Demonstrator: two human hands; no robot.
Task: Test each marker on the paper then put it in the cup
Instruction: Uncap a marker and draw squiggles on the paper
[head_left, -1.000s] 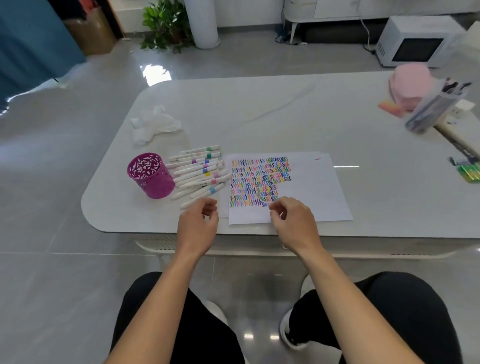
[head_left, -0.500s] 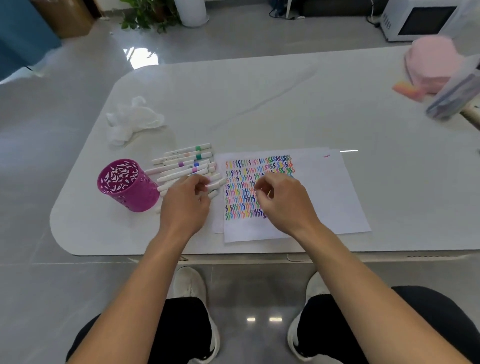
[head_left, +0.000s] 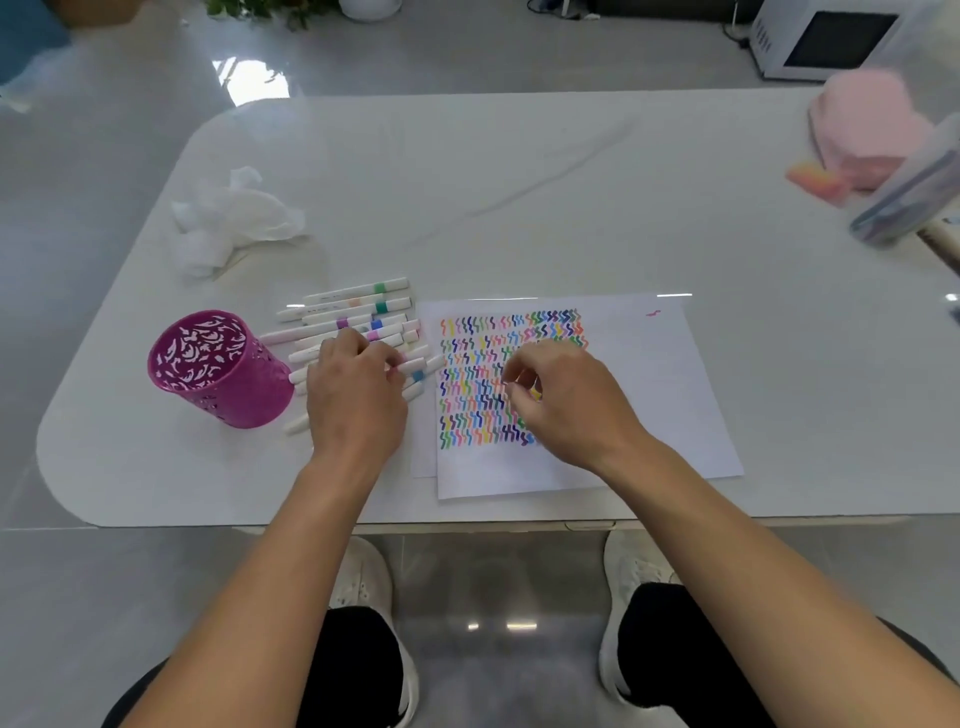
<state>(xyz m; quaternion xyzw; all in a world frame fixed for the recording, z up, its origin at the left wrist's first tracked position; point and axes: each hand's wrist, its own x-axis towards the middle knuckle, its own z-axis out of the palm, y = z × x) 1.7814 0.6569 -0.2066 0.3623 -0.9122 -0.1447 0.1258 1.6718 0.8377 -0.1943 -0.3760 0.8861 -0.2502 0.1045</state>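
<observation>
A magenta cut-out cup (head_left: 221, 369) stands upright at the table's front left. Several white markers (head_left: 358, 301) with coloured bands lie in a loose pile between the cup and the paper. My left hand (head_left: 356, 400) lies over the near part of the pile, with bent fingertips touching the markers; no marker is lifted. The white paper (head_left: 639, 384) carries rows of coloured squiggles on its left half. My right hand (head_left: 566, 405) hovers over those squiggles with loosely curled fingers and holds nothing that I can see.
A crumpled white tissue (head_left: 228, 223) lies behind the cup. A pink cloth (head_left: 867, 124) and a clear pouch of pens (head_left: 909, 197) sit at the table's far right. The table's (head_left: 519, 171) front edge runs just below the paper, with my knees under it.
My left hand moved from the table's front edge onto the marker pile and reached further in. My right hand moved forward over the squiggles. The camera tilted down and closer.
</observation>
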